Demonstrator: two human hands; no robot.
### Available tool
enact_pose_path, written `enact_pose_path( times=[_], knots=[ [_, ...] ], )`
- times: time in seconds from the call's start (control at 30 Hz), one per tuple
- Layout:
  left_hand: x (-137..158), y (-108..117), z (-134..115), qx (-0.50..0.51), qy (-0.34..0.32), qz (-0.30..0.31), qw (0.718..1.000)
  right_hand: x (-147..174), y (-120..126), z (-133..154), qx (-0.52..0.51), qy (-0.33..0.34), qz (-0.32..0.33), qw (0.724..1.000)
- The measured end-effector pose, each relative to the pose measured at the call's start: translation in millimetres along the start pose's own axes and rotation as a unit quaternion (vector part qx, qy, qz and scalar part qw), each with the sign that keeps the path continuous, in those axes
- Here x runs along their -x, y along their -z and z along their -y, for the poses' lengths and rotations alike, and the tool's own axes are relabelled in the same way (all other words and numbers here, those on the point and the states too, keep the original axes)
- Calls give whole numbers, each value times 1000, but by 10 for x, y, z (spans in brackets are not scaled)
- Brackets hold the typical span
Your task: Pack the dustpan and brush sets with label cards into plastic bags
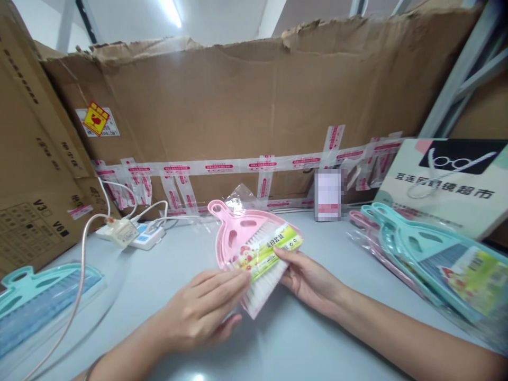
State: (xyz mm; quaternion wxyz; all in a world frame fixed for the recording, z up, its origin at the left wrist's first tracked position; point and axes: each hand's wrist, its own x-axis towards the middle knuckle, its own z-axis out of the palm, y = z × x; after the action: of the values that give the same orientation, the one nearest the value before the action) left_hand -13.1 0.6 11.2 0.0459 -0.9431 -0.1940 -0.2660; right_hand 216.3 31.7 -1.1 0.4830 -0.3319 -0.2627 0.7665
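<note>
In the head view, two bare hands meet at one pink dustpan-and-brush set, clear-wrapped and tilted, at the middle of a pale table. The right hand grips its right edge, thumb in front and fingers behind; the left hand is unclenched, its fingers extended over the left end of the set's single label, thumb apart. Four other sets are visible: one turquoise set at far left, and at right an overlapping group of at least three, counting one pink one and two turquoise ones. Behind the group leans one printed bag showing one pair of glasses. One phone-like device stands near one taped cardboard panel; one white adapter sits at one power strip, beside one carton at left.
</note>
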Motion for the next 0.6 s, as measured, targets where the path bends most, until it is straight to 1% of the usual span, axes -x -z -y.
enact_pose_path(
  times=[0.03, 0.07, 0.1, 0.13, 0.17, 0.2, 0.23, 0.27, 0.3, 0.33, 0.37, 0.4, 0.43, 0.47, 0.6],
  knots=[
    [11, -6, 10, -9, 9, -34, 999, 7, -12, -4, -11, 4, -4, 1000],
    [17, -16, 27, -19, 37, -95, 995, 13, -21, -8, -22, 10, -8, 1000],
    [18, -28, 49, -22, 90, -175, 980, 18, -28, -12, -32, 18, -13, 999],
    [11, -44, 76, -7, 165, -256, 953, 22, -32, -16, -40, 28, -19, 999],
    [-4, -64, 104, 34, 251, -316, 914, 24, -32, -21, -47, 38, -24, 998],
    [-28, -88, 129, 99, 338, -339, 872, 25, -32, -27, -52, 46, -29, 997],
    [-59, -117, 148, 186, 416, -323, 830, 24, -30, -34, -55, 52, -33, 997],
    [-95, -149, 155, 284, 470, -278, 788, 23, -29, -44, -57, 54, -37, 996],
    [-133, -183, 149, 381, 497, -218, 749, 21, -30, -56, -56, 52, -39, 996],
    [-171, -217, 132, 460, 504, -163, 712, 20, -32, -70, -53, 48, -40, 997],
    [-205, -249, 106, 515, 501, -122, 685, 18, -37, -85, -48, 43, -40, 997],
    [-234, -275, 77, 547, 496, -96, 667, 18, -44, -98, -42, 40, -40, 998],
    [-254, -294, 51, 559, 494, -85, 660, 17, -51, -107, -33, 38, -37, 998],
    [-266, -305, 33, 559, 496, -83, 659, 16, -58, -111, -22, 36, -35, 998],
    [-235, -282, 69, 544, 512, -113, 655, -9, -31, -50, 48, 31, -42, 997]
  ],
)
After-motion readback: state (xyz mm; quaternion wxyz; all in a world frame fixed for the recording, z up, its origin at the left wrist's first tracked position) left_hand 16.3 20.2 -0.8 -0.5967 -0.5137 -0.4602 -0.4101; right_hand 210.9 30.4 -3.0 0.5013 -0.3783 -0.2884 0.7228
